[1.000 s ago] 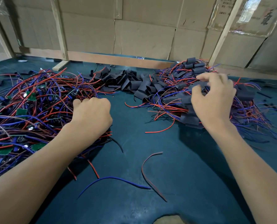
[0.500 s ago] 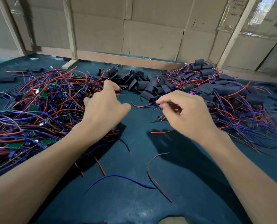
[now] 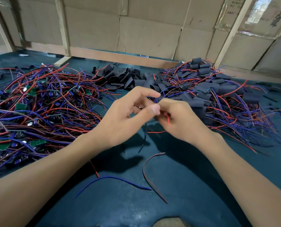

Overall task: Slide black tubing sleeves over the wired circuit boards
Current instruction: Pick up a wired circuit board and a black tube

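Observation:
My left hand (image 3: 125, 118) and right hand (image 3: 180, 122) meet above the table's middle. My right hand's curled fingers pinch thin red and blue wires (image 3: 168, 119). The left thumb touches the right fingertips, the left index finger is stretched out, and the other left fingers curl round a small part that is mostly hidden. A dark wire (image 3: 145, 133) hangs down between the hands. Bare wired circuit boards (image 3: 38, 108) lie heaped at the left. Loose black tubing sleeves (image 3: 130, 79) sit at the back centre. Sleeved boards (image 3: 218, 92) are piled at the right.
The dark green table top (image 3: 177, 185) carries loose blue wire (image 3: 113, 178) and brown wire (image 3: 146, 171) near me. Cardboard panels (image 3: 149, 33) with wooden battens wall the far edge. A wooden strip (image 3: 62, 61) lies at the back left.
My left hand rose off the bare-board heap and swung right. My right hand left the sleeved pile and came in to the centre, where both hands now touch.

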Demonstrator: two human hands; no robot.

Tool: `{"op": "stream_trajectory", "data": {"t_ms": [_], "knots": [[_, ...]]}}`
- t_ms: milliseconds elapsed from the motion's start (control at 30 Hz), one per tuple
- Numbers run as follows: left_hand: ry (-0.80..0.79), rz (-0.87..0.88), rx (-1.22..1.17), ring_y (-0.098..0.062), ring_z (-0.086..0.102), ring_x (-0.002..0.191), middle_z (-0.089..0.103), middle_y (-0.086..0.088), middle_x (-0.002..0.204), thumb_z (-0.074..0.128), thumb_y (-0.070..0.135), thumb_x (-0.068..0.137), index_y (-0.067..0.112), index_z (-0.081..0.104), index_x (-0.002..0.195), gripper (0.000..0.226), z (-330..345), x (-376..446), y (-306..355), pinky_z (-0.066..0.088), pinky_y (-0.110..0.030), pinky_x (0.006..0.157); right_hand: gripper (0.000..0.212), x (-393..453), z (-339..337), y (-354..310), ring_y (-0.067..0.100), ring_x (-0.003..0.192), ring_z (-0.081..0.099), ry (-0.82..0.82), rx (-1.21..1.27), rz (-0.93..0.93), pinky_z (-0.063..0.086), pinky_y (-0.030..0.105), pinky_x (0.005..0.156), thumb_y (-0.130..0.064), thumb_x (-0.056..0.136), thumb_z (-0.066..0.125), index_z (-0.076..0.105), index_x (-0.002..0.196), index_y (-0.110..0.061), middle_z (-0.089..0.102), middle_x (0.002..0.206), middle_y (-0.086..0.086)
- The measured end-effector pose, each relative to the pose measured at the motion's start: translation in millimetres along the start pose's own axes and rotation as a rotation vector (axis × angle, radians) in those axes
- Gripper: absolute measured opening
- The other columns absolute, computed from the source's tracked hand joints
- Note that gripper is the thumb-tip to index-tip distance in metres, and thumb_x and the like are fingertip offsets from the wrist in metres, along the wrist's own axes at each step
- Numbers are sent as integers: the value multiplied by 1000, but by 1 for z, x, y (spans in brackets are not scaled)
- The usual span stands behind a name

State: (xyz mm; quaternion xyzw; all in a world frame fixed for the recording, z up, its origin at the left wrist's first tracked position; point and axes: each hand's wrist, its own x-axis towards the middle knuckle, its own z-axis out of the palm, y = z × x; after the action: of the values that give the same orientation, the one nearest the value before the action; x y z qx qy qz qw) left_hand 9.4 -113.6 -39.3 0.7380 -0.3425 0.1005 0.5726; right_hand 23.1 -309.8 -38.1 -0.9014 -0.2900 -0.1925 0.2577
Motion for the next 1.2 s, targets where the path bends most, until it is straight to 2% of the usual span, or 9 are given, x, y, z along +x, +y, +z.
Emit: {"op": "stream_trajectory", "data": {"t_ms": [133, 267, 367, 500, 633, 833, 967, 1067, 1200], "knots": [[119, -92, 265, -14, 58, 111, 66, 13, 118, 57, 11, 93, 25, 61, 127, 37, -12, 6, -20, 47, -39, 98, 15, 2, -2, 2, 6, 77, 67, 135, 327, 116, 55, 26, 74, -8, 98, 65, 79, 103, -10, 74, 85, -6], [-85, -57, 585, -13, 43, 130, 56, 6, 135, 67, 27, 93, 23, 53, 140, 50, -12, 6, -29, 32, -26, 111, 17, 4, -9, 2, 34, 87, 71, 197, 851, 240, 58, 44, 80, -8, 95, 60, 76, 99, -4, 75, 83, 14], [-8, 0, 606, -12, 54, 121, 65, 4, 124, 63, 35, 97, 24, 57, 136, 41, -7, 7, -27, 39, -28, 104, 21, 5, -14, 2, 37, 89, 71, 196, 1129, 268, 57, 43, 85, -8, 91, 56, 77, 95, -5, 74, 81, 14], [115, 21, 556, 16, 53, 83, 67, 11, 106, 61, 40, 97, 25, 55, 136, 42, -11, 8, -21, 30, 1, 83, 25, 7, -18, 6, 34, 87, 71, 196, 1343, 258, 56, 41, 82, -9, 93, 53, 78, 96, -9, 73, 82, 12], [103, 37, 601, -9, 61, 81, 69, 10, 87, 55, 39, 101, 24, 68, 115, 24, -14, 8, -21, 49, -32, 82, 26, 7, -21, 8, 29, 85, 72, 260, 1478, 310, 56, 39, 79, -11, 92, 53, 80, 93, -14, 73, 84, 7], [267, 97, 510, -10, 55, 75, 63, 8, 80, 51, 33, 105, 18, 69, 111, 25, -15, 10, -17, 45, -32, 70, 55, 9, 0, 1, 20, 70, 70, 210, 1129, 604, 38, 24, 52, 23, 80, 54, 65, 127, -3, 74, 94, 5], [202, 135, 519, -12, 60, 82, 68, 6, 90, 54, 27, 104, 14, 69, 112, 22, -16, 8, -14, 47, -27, 76, 23, 5, 9, -14, 17, 64, 63, -63, 1141, 537, 32, 23, 47, -15, 81, 77, 79, 104, -16, 66, 91, 7], [62, 186, 557, -9, 60, 89, 66, 12, 95, 55, 23, 103, 10, 66, 122, 26, -16, 5, -9, 48, -20, 83, 14, 9, 12, -19, 15, 48, 46, 61, 1138, 526, 29, 25, 43, -32, 82, 79, 77, 76, -19, 52, 66, 0], [-101, 176, 629, -16, 62, 85, 65, 10, 89, 49, 31, 105, 13, 68, 111, 27, -13, 5, -3, 49, -31, 79, 27, 9, 8, -17, 14, 49, 46, 172, 1123, 586, 35, 25, 44, -31, 78, 76, 80, 96, -10, 52, 63, 0]]}}
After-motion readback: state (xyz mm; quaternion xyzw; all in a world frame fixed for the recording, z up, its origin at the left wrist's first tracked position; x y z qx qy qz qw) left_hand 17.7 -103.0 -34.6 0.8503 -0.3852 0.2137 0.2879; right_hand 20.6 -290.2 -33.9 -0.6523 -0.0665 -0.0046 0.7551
